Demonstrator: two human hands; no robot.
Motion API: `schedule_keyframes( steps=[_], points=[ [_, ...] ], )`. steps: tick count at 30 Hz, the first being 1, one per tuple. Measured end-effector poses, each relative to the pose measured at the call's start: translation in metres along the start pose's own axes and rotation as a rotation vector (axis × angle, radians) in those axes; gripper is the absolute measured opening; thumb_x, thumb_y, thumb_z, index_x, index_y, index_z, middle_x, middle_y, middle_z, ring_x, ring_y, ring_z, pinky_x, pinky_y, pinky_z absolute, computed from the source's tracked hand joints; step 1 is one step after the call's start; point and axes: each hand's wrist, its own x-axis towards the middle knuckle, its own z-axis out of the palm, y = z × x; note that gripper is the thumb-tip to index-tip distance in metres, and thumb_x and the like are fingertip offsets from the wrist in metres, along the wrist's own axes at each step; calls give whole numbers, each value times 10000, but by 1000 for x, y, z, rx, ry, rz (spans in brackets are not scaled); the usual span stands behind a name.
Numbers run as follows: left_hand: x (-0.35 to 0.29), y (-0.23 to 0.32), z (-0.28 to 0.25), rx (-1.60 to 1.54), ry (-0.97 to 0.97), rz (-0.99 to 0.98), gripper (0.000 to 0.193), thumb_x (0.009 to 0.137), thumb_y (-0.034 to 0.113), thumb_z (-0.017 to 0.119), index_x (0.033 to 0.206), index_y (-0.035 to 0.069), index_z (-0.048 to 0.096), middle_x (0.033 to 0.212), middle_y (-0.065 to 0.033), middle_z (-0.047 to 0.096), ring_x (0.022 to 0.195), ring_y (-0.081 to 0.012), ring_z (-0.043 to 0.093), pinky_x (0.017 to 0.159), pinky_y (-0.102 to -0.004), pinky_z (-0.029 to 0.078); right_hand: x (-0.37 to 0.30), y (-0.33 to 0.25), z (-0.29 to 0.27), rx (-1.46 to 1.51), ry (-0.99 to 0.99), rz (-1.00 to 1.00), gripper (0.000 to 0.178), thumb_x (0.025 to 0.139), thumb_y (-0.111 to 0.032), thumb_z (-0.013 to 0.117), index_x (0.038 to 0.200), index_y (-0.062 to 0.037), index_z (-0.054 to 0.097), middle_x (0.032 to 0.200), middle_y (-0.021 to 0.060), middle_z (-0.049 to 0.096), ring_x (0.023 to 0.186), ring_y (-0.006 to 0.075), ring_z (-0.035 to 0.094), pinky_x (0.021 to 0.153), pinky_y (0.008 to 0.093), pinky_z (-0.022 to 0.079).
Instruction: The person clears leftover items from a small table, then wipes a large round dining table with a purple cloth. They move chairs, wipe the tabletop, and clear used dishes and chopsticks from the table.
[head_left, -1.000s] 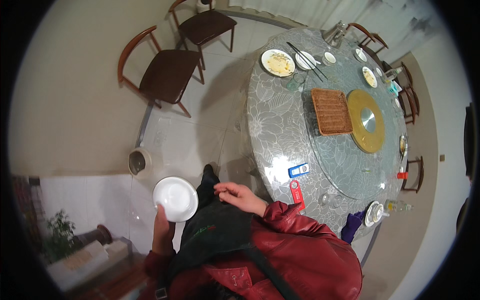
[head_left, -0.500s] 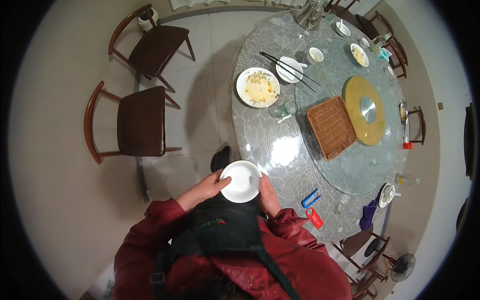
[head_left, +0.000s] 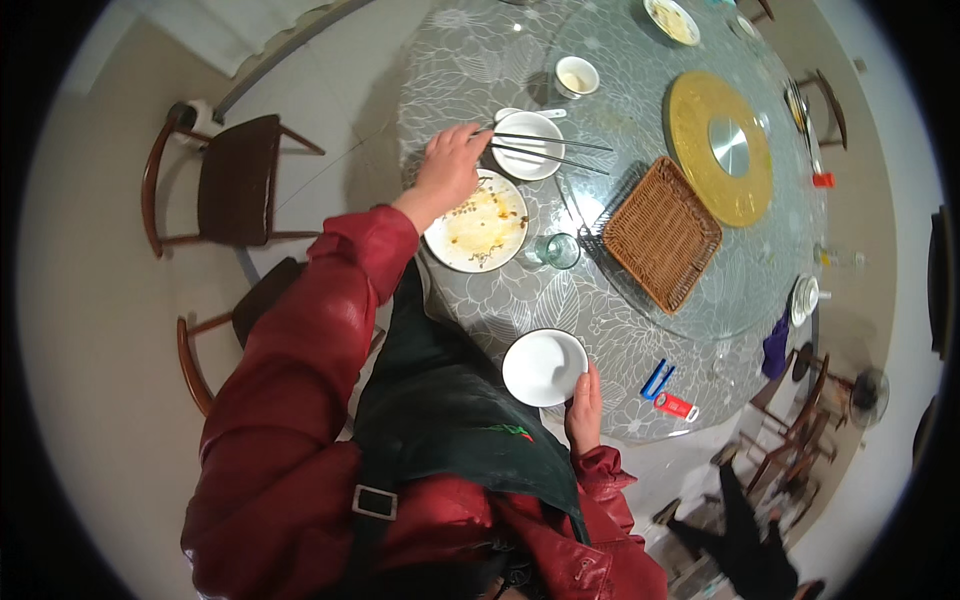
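Observation:
My left hand (head_left: pixel 450 172) reaches over the table's left side, its fingers closed on the ends of a pair of dark chopsticks (head_left: pixel 565 160). The chopsticks extend across a white bowl (head_left: pixel 522 166); whether they touch its rim I cannot tell. A white spoon (head_left: pixel 552 113) shows at that bowl's far side. Just below my left hand lies a white plate (head_left: pixel 485 228) with yellowish sauce and food scraps. Near my body, my right hand (head_left: pixel 585 410) grips the right edge of another white bowl (head_left: pixel 545 368), which has nothing in it.
A drinking glass (head_left: pixel 558 251) stands beside the plate. On the turntable are a wicker basket (head_left: pixel 663 235) and a gold disc (head_left: pixel 690 130). A white cup (head_left: pixel 576 77) stands farther back. A blue clip-like object (head_left: pixel 657 379) and a red object (head_left: pixel 676 406) lie right. Chairs (head_left: pixel 238 180) stand left.
My left hand has let go of the bowl, moved forward and taken hold of the chopsticks. My right hand keeps the bowl alone. The view has shifted toward the table.

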Motion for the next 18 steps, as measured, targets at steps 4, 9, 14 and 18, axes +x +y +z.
schedule_keyframes(
  steps=[4, 9, 14, 18],
  points=[
    [37, -21, 29, -91, -190, 39, 364, 816, 70, 548, 1177, 57, 509, 1144, -119, 546, 1075, -322, 501, 928, -432, 393, -12, -33, 40, 82, 165, 70, 469, 1009, -294, 358, 1352, 26, 358, 1259, 116, 475, 1136, 181, 456, 976, 297, 352],
    [34, -50, 0, -320, -336, 9, 284, 862, 78, 469, 1133, 49, 547, 971, -145, 581, 960, -329, 542, 817, -425, 443, 0, -50, 95, 198, 277, 168, 490, 1009, -305, 360, 1366, 29, 338, 1271, 119, 470, 1151, 182, 451, 971, 293, 360],
    [8, -106, -18, -254, -313, -189, 325, 883, 74, 463, 1200, 53, 535, 998, -149, 572, 954, -332, 541, 816, -423, 446, 31, -68, 139, 123, 318, 188, 463, 1011, -279, 353, 1352, 34, 356, 1271, 116, 472, 1136, 174, 458, 967, 280, 359],
    [5, -143, -11, -156, -310, -251, 385, 877, 83, 497, 1262, 63, 509, 1051, -134, 561, 963, -327, 533, 843, -415, 439, 52, -81, 161, 94, 310, 179, 436, 1017, -270, 333, 1354, 7, 354, 1253, 88, 473, 1098, 148, 471, 949, 275, 374]
  ],
)
